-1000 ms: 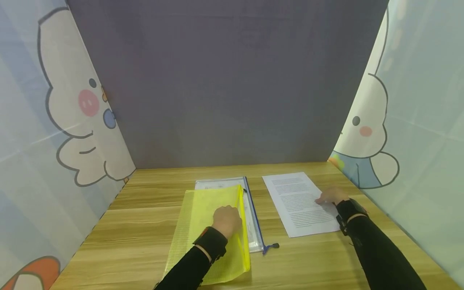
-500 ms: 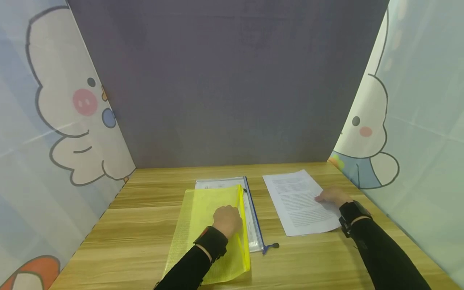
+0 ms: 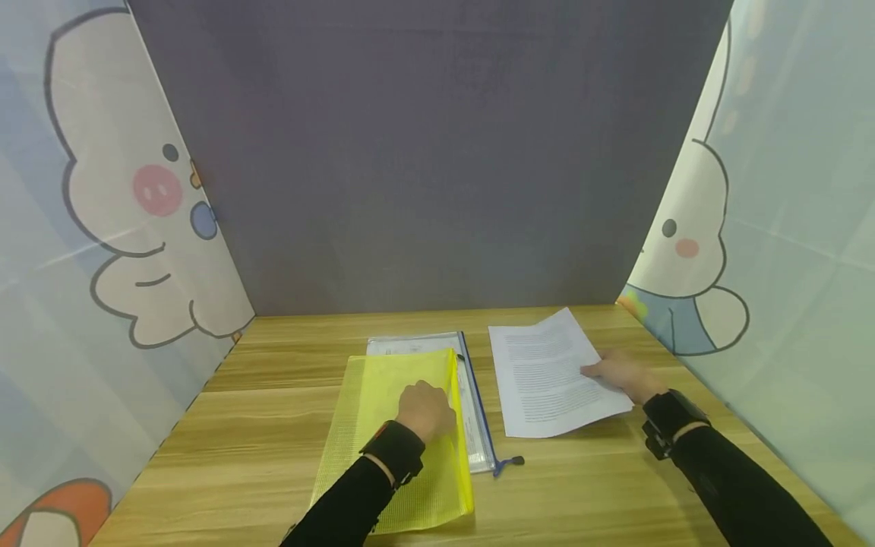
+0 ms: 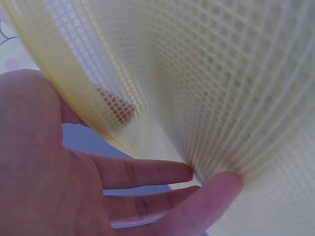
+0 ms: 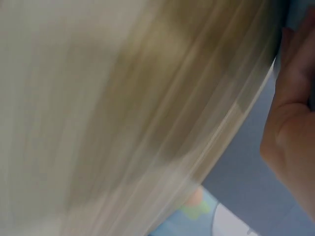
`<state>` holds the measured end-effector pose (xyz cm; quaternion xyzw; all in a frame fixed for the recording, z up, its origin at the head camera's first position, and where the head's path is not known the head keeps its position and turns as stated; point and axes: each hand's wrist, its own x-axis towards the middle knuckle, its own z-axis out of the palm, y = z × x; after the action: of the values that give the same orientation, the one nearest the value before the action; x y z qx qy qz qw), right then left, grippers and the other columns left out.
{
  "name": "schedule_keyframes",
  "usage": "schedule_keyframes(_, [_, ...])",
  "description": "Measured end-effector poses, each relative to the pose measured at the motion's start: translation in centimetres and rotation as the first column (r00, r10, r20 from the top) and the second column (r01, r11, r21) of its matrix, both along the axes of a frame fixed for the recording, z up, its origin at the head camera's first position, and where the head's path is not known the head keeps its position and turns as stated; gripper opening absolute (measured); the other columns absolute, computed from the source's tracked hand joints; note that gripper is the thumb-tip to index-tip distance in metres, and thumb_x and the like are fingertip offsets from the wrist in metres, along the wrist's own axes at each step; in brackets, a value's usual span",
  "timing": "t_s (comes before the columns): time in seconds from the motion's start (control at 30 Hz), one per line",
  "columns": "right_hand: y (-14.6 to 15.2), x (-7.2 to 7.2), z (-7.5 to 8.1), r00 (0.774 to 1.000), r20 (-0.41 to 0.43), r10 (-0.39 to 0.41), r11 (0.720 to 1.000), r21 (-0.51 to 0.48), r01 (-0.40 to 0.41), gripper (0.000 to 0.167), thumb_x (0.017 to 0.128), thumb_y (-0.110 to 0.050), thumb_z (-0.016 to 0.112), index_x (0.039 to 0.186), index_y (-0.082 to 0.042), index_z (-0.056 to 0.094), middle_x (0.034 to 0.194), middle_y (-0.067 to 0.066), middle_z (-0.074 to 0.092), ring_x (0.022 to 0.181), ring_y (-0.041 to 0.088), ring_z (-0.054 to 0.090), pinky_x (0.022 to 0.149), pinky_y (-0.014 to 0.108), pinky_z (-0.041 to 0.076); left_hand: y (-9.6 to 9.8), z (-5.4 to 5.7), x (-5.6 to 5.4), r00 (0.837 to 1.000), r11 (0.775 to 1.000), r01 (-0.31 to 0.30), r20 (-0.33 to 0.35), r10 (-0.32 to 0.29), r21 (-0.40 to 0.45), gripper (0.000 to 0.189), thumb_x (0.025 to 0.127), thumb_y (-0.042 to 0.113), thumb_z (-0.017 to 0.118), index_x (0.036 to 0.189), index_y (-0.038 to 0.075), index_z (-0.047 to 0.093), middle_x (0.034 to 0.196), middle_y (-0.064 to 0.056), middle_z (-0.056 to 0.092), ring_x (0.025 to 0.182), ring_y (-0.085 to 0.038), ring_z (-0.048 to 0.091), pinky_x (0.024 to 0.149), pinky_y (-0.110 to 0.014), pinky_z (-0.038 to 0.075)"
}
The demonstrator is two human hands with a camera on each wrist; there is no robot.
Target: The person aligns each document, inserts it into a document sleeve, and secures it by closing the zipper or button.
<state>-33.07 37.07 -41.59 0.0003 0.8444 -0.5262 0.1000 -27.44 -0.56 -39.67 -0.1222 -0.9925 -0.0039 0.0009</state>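
Observation:
A yellow mesh zipper pouch (image 3: 383, 395) lies at the middle front of the table in the head view, its right-hand edge gaping. My left hand (image 3: 425, 412) is at that edge. In the left wrist view its thumb and fingertips pinch the gathered mesh (image 4: 236, 88), and another finger shows through the mesh on the far side. To the right, a printed sheet of paper (image 3: 547, 380) is gripped by its right edge in my right hand (image 3: 623, 376); its near right corner bends up. The right wrist view has that hand (image 5: 295, 108) at its edge, with the sheet out of sight.
Under the yellow pouch, a clear pouch (image 3: 478, 425) with a blue zipper edge and a dark-tipped zipper pull (image 3: 509, 462) sticks out to the right. Wood-grain table (image 3: 260, 441) surrounds them. A grey panel (image 3: 437, 159) stands behind, with cartoon-print curtains (image 3: 123, 190) at both sides.
The sheet of paper has shifted slightly left and bent up, with the right hand moving left along with it. The left hand and yellow pouch have barely moved.

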Motion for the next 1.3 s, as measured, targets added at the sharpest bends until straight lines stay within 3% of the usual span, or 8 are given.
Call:
schedule_keyframes(0.23, [-1.8,0.5,0.7,0.994,-0.088,-0.069,0.997,-0.053,0.064,0.061,0.105,-0.018,0.053,0.147,0.018,0.028,0.108,0.018,0.069,0.085,0.023,0.071,0.073,0.038,0.060,0.0,-0.1,-0.2,1.000,0.998,-0.009,0.006,0.009,-0.059,0.048,0.099,0.034,0.052,0.057,0.012,0.051,0.082,-0.010,0.050,0.073,-0.022,0.046,0.063,-0.031,0.042])
schedule_keyframes(0.47, [-4.1,1.5,1.4,0.982,-0.123,-0.145,0.974,-0.190,0.120,0.057,0.107,-0.018,0.050,0.149,0.014,0.029,0.114,0.019,0.067,0.088,0.021,0.071,0.074,0.036,0.060,-0.1,-0.6,-0.4,1.000,0.995,0.007,-0.022,-0.010,-0.102,0.052,0.102,0.036,0.047,0.056,0.012,0.052,0.082,-0.009,0.051,0.073,-0.021,0.045,0.065,-0.032,0.043])
schedule_keyframes(0.7, [-7.7,2.9,0.7,0.975,-0.142,-0.169,0.971,-0.195,0.139,0.060,0.108,-0.019,0.049,0.153,0.012,0.025,0.132,0.029,0.057,0.098,0.022,0.069,0.078,0.034,0.058,0.0,-1.0,-0.6,1.000,0.994,0.004,-0.026,-0.007,-0.113,0.051,0.103,0.038,0.045,0.067,0.007,0.064,0.090,-0.012,0.058,0.081,-0.023,0.053,0.075,-0.036,0.050])
schedule_keyframes(0.9, [-9.9,4.0,-0.1,0.985,-0.114,-0.132,0.963,-0.248,0.101,0.057,0.106,-0.016,0.049,0.150,0.013,0.027,0.123,0.027,0.062,0.094,0.026,0.071,0.075,0.038,0.060,0.0,-0.9,-0.6,0.999,0.994,-0.007,-0.039,0.003,-0.112,0.049,0.103,0.039,0.047,0.075,0.003,0.066,0.088,-0.013,0.058,0.082,-0.024,0.055,0.076,-0.038,0.051])
schedule_keyframes(1.17, [-10.6,5.2,-0.3,0.990,-0.119,-0.081,0.950,-0.308,0.041,0.052,0.103,-0.008,0.052,0.145,0.014,0.034,0.119,0.028,0.065,0.094,0.032,0.072,0.076,0.042,0.061,0.1,-0.9,-0.6,0.999,0.997,-0.025,-0.039,0.023,-0.072,0.047,0.102,0.037,0.049,0.090,-0.002,0.072,0.088,-0.014,0.057,0.083,-0.027,0.056,0.077,-0.039,0.051])
schedule_keyframes(1.3, [-10.2,5.5,-0.3,0.994,-0.107,0.010,0.938,-0.344,-0.046,0.056,0.100,-0.003,0.052,0.149,0.014,0.030,0.124,0.028,0.064,0.098,0.034,0.071,0.080,0.045,0.060,0.1,-1.0,-0.7,0.999,0.998,-0.036,-0.035,0.035,-0.054,0.046,0.102,0.037,0.050,0.091,-0.002,0.072,0.090,-0.015,0.058,0.085,-0.028,0.057,0.078,-0.039,0.052])
